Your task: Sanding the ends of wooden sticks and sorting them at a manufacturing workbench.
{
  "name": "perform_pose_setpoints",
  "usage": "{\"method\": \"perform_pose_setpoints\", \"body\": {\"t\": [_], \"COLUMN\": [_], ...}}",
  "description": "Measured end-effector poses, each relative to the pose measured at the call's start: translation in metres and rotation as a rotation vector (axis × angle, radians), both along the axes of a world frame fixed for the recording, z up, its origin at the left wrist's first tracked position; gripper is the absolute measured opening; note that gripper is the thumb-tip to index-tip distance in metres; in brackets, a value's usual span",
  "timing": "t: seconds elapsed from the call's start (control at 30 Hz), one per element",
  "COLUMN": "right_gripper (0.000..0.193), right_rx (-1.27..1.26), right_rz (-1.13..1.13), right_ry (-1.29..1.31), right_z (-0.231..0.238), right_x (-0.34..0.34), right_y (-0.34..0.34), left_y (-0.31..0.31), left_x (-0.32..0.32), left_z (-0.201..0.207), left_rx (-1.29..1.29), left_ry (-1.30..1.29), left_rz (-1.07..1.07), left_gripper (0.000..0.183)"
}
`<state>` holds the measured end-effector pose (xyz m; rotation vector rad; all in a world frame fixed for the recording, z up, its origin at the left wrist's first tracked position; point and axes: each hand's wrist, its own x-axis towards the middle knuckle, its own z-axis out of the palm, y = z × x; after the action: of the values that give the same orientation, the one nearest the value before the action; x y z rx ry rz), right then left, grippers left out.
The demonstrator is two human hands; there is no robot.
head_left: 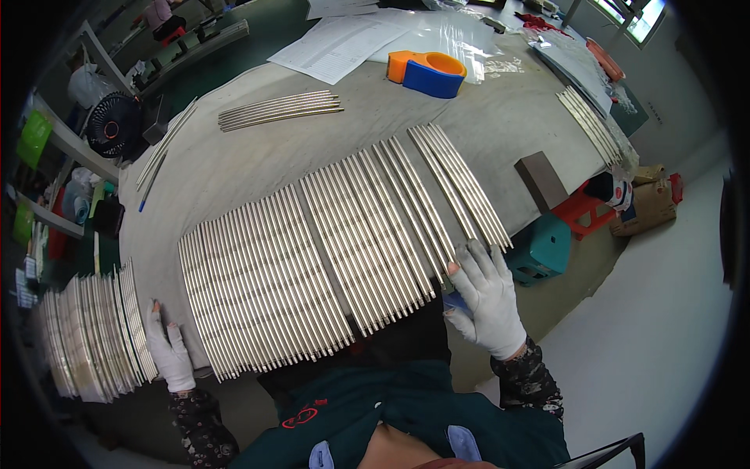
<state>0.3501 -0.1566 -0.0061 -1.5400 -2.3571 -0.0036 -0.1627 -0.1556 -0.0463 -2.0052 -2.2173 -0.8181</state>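
Long silvery metal rods lie side by side across the grey table [234,168] in three batches: a left batch [258,281], a middle batch [375,234] and a narrower right batch [457,184]. My right hand [488,301], in a white glove, lies with fingers spread on the near ends of the rightmost rods. A small blue piece [461,302] is held between its thumb and palm. My left hand [168,348], also in a white glove, rests flat on the table's near left corner. It sits between the left batch and a thick stack of rods [94,336] and holds nothing.
At the back lie a small bundle of rods [277,109], paper sheets [336,47] and an orange and blue tape dispenser [428,72]. More rods [590,125] and a brown block [541,180] are at the right edge. Teal [543,246] and red stools stand below; a fan [113,125] is far left.
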Motion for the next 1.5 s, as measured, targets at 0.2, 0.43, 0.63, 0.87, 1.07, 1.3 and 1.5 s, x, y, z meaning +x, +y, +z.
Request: {"method": "perform_pose_setpoints", "body": {"t": [0.2, 0.43, 0.63, 0.87, 1.07, 1.3, 1.5], "right_gripper": [0.064, 0.066, 0.066, 0.057, 0.051, 0.021, 0.013], "right_rx": [-0.031, -0.04, -0.044, 0.03, 0.155, 0.375, 0.403], "right_rz": [0.065, 0.116, 0.146, 0.082, 0.037, 0.008, 0.079], "right_ry": [0.027, 0.034, 0.06, 0.057, 0.068, 0.006, 0.082], "right_z": [0.004, 0.007, 0.007, 0.004, -0.003, -0.007, 0.002], "right_x": [-0.012, -0.016, -0.016, -0.015, -0.015, -0.022, -0.019], "right_y": [-0.003, -0.001, 0.002, 0.008, 0.01, 0.022, 0.025], "left_y": [0.001, 0.001, 0.0, 0.0, 0.0, 0.0, 0.001], "left_x": [0.002, 0.001, 0.002, 0.004, 0.005, 0.005, 0.013], "left_z": [0.001, 0.002, 0.002, 0.004, 0.004, 0.001, 0.008], "left_rx": [-0.016, -0.014, -0.01, -0.017, -0.006, -0.004, -0.004], "left_ry": [-0.011, 0.011, 0.004, 0.004, 0.005, 0.0, -0.03], "left_rz": [0.014, 0.01, 0.007, 0.01, 0.012, 0.01, 0.02], "left_gripper": [0.047, 0.047, 0.045, 0.045, 0.045, 0.045, 0.044]}}
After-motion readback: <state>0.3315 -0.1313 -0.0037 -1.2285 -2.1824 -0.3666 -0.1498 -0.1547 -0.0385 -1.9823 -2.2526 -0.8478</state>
